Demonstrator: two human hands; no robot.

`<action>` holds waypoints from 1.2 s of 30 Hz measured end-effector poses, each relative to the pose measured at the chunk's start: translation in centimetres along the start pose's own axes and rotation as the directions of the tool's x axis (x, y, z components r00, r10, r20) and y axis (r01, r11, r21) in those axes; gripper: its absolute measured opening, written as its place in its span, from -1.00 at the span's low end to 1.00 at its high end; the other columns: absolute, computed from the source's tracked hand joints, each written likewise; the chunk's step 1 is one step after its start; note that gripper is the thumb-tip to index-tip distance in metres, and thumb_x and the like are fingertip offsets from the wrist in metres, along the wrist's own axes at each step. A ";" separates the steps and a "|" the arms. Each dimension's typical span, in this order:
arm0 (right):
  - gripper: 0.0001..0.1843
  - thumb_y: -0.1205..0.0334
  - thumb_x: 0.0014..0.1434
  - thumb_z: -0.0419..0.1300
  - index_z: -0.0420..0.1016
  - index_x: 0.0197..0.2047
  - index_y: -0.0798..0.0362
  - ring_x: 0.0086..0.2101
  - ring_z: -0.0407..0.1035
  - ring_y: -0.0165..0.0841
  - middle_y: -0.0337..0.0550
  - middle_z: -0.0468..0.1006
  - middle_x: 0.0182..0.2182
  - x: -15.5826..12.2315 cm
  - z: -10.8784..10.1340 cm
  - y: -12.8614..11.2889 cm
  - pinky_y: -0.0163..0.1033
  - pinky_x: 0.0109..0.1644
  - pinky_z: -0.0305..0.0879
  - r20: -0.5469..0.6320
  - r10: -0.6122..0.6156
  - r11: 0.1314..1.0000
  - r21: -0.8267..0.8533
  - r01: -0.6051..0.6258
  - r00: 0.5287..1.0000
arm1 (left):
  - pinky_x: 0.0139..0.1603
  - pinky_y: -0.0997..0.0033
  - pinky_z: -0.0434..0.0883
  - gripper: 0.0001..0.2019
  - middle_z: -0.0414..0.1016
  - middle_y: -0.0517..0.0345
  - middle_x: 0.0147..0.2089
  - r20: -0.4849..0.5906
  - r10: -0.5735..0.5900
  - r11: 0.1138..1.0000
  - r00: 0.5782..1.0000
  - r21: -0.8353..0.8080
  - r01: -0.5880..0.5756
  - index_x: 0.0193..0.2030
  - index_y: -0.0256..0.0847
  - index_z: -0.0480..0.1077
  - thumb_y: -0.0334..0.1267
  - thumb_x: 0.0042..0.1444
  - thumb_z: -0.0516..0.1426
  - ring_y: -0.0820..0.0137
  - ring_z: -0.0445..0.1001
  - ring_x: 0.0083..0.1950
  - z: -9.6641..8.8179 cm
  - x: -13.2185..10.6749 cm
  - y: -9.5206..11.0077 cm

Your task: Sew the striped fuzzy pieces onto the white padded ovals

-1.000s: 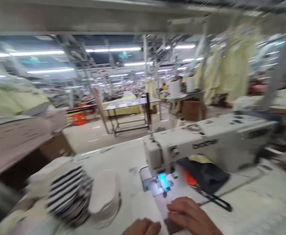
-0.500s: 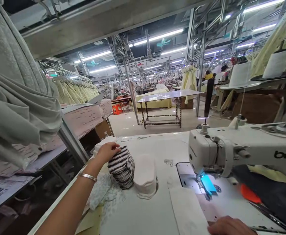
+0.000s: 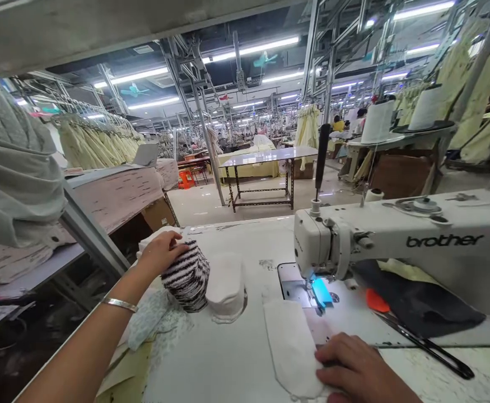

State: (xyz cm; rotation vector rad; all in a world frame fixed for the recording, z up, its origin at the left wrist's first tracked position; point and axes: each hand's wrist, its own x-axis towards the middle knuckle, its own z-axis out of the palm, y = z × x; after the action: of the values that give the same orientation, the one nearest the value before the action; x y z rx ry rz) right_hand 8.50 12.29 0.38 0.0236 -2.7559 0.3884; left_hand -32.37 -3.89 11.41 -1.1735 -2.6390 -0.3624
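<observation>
My left hand (image 3: 161, 253) reaches out to the left and rests its curled fingers on top of a stack of black-and-white striped fabric pieces (image 3: 187, 277). A stack of plain white pieces (image 3: 227, 285) stands right beside it. My right hand (image 3: 360, 369) lies low on the table, fingers pressing the near end of a long white fabric piece (image 3: 290, 347). That piece points toward the lit needle area (image 3: 321, 291) of a white sewing machine (image 3: 396, 238).
Dark fabric (image 3: 421, 305), an orange scrap (image 3: 377, 301) and black scissors (image 3: 425, 347) lie under the machine arm at right. A shelf with folded grey cloth (image 3: 13, 168) stands left. Thread cones (image 3: 377, 120) sit behind. A metal table (image 3: 265, 159) stands across the aisle.
The view swung left and steadied. My left hand went from near my right hand out to the striped stack. The long white piece now shows fully under my right hand.
</observation>
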 end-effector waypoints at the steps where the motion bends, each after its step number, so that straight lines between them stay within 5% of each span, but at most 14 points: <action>1: -0.89 0.20 0.15 0.21 0.46 -0.21 -0.02 -0.21 0.38 -0.23 -0.09 0.48 -0.21 0.0 -0.1 -0.1 -0.13 -0.18 0.35 0.001 0.009 1.000 -0.009 -0.009 1.000 | -0.29 0.43 0.31 -0.70 0.48 0.12 -0.30 0.013 -0.003 1.000 1.000 -0.001 0.003 -0.13 -0.21 0.38 -0.10 0.03 0.09 0.30 0.45 -0.27 0.0 -0.1 0.0; 13: -0.87 0.29 0.11 0.21 0.49 -0.22 0.01 -0.21 0.35 -0.22 -0.07 0.47 -0.20 0.2 -0.4 -0.6 -0.12 -0.18 0.31 0.036 0.060 0.997 0.041 -0.062 0.998 | -0.32 0.38 0.29 -0.79 0.47 0.09 -0.37 0.004 -0.042 0.999 0.999 0.032 0.042 -0.25 -0.18 0.30 -0.20 0.13 -0.10 0.25 0.46 -0.29 -1.2 -0.9 0.0; 18: -0.84 0.36 0.07 0.21 0.49 -0.23 0.02 -0.21 0.34 -0.20 -0.07 0.45 -0.20 0.2 -0.6 -1.0 -0.11 -0.19 0.30 0.059 0.085 0.994 0.059 -0.089 0.995 | -0.33 0.41 0.33 -0.71 0.50 0.08 -0.26 0.026 -0.048 0.999 0.999 -0.021 0.048 -0.21 -0.17 0.32 -0.05 -0.03 0.10 0.22 0.47 -0.21 -1.1 -1.2 0.1; 24: -0.84 0.39 0.08 0.18 0.49 -0.24 0.02 -0.20 0.33 -0.21 -0.07 0.44 -0.21 0.0 -0.4 -0.9 -0.11 -0.18 0.31 0.017 0.103 0.989 0.106 -0.104 0.995 | -0.39 0.44 0.28 -0.86 0.41 0.17 -0.40 -0.081 -0.064 0.991 0.995 -0.126 0.053 -0.29 -0.18 0.32 -0.24 0.03 0.00 0.26 0.43 -0.30 -3.3 -2.7 1.9; 28: -0.81 0.35 0.18 0.12 0.47 -0.15 0.02 -0.17 0.33 -0.23 -0.02 0.42 -0.17 -0.2 -0.5 -0.6 -0.13 -0.15 0.34 -0.168 0.062 0.980 0.199 -0.028 0.984 | -0.43 0.54 0.26 -0.81 0.35 0.29 -0.43 -0.181 -0.069 0.958 0.981 -0.285 0.015 -0.16 -0.14 0.25 -0.25 0.06 -0.02 0.41 0.37 -0.41 -5.8 -5.9 4.9; 30: -0.76 0.29 0.24 0.08 0.42 -0.02 -0.02 -0.07 0.30 -0.21 0.00 0.38 -0.07 -0.2 -0.5 -0.9 -0.12 -0.06 0.33 -0.284 0.099 0.958 0.287 -0.014 0.954 | -0.47 0.57 0.28 -0.80 0.38 0.28 -0.40 -0.199 -0.050 0.855 0.979 -0.515 -0.061 -0.16 -0.13 0.23 -0.22 0.05 0.02 0.45 0.37 -0.44 -6.6 -8.0 7.5; 33: -0.47 -0.01 0.24 0.10 0.13 0.23 -0.11 0.08 0.18 -0.15 0.02 0.22 0.14 -0.2 -0.3 -2.2 -0.04 0.07 0.26 -0.297 0.306 0.853 0.508 -0.121 0.904 | -0.52 0.56 0.33 -0.76 0.45 0.27 -0.35 0.010 0.170 0.612 0.985 -0.784 -0.098 -0.13 -0.08 0.22 -0.15 0.05 0.09 0.43 0.42 -0.45 -5.8 -10.6 12.3; 36: -0.14 -0.19 0.15 0.13 -0.25 0.34 -0.17 0.09 0.19 -0.14 0.03 0.14 0.20 -0.4 0.1 -3.4 -0.01 0.09 0.23 -0.184 0.416 0.708 0.680 -0.190 0.891 | -0.42 0.49 0.38 -0.81 0.44 0.25 -0.35 0.211 0.377 0.550 0.902 -0.834 -0.035 -0.15 -0.09 0.22 -0.14 0.10 0.02 0.41 0.41 -0.40 -2.0 -11.6 16.5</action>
State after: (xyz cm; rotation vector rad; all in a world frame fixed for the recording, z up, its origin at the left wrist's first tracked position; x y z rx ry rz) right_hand 9.05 9.00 1.04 -0.3085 -2.1575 1.3054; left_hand -12.23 -1.87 11.88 -1.9690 -2.5787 -1.6084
